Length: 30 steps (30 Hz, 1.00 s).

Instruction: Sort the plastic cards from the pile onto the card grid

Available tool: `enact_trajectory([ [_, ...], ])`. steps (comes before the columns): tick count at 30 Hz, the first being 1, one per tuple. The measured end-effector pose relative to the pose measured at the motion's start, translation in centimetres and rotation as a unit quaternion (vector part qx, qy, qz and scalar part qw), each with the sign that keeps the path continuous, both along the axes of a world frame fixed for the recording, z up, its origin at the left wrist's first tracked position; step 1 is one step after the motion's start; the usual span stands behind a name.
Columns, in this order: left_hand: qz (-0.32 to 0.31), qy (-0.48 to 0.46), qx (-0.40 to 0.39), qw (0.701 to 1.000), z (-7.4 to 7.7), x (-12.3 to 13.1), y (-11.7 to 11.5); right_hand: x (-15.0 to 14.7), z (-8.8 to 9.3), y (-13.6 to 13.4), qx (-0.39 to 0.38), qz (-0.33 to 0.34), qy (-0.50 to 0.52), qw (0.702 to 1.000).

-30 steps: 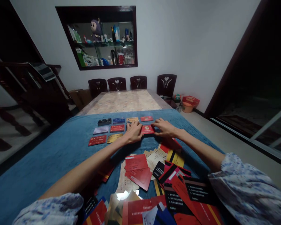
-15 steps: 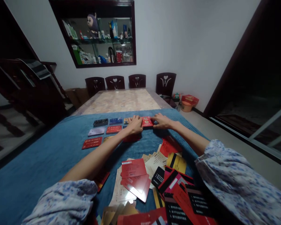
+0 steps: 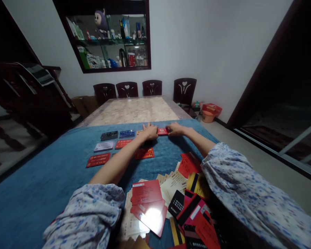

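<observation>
My left hand (image 3: 150,132) is at the far edge of the blue cloth, palm down with its fingers spread, beside the left end of some red cards (image 3: 162,131). My right hand (image 3: 175,129) has its fingers curled round the right end of the same red cards. Under and left of my left hand, a yellow card (image 3: 139,132) shows in part. Nearer me lies a red card with gold print (image 3: 144,153). To the left are a black card stack (image 3: 109,135), a blue card stack (image 3: 126,134), a silver card stack (image 3: 104,146) and a red card (image 3: 98,159).
The blue cloth (image 3: 54,159) covers the near part of the table (image 3: 142,109). Loose cards in several colours lie in a heap close to me, with red cards (image 3: 146,192) and a black card (image 3: 176,204) among them. Dark chairs (image 3: 185,90) stand beyond.
Both hands and the red cards have shifted slightly away from me. My left hand's fingers have lifted and spread. The gold-printed red card below it shows more, and my view has shifted a little.
</observation>
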<state>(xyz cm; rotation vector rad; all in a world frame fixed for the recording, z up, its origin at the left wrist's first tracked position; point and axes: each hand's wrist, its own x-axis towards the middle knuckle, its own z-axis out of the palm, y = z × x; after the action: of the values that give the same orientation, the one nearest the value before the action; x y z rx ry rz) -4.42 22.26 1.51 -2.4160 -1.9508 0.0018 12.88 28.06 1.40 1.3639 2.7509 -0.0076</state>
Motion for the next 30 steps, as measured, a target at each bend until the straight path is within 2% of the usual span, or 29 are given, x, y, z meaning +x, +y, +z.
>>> enact_trajectory([
  [8, 0.003, 0.002, -0.017, 1.0, -0.5, -0.4, 1.3, -0.6, -0.2, 0.8, -0.011, -0.007, -0.011, 1.0],
  [18, 0.029, 0.008, -0.054, 0.998, -0.3, 0.0, 1.9, -1.6, -0.3, 0.8, -0.025, -0.041, -0.021, 0.999],
  [24, 0.032, 0.015, -0.024, 0.999, -0.4, 0.2, 1.0, -2.0, -0.4, 1.1, -0.027, -0.048, -0.02, 0.998],
  [30, 0.014, 0.022, 0.023, 0.999, 0.4, 0.0, -1.3, -1.3, -0.4, 0.5, -0.009, -0.061, -0.003, 0.998],
])
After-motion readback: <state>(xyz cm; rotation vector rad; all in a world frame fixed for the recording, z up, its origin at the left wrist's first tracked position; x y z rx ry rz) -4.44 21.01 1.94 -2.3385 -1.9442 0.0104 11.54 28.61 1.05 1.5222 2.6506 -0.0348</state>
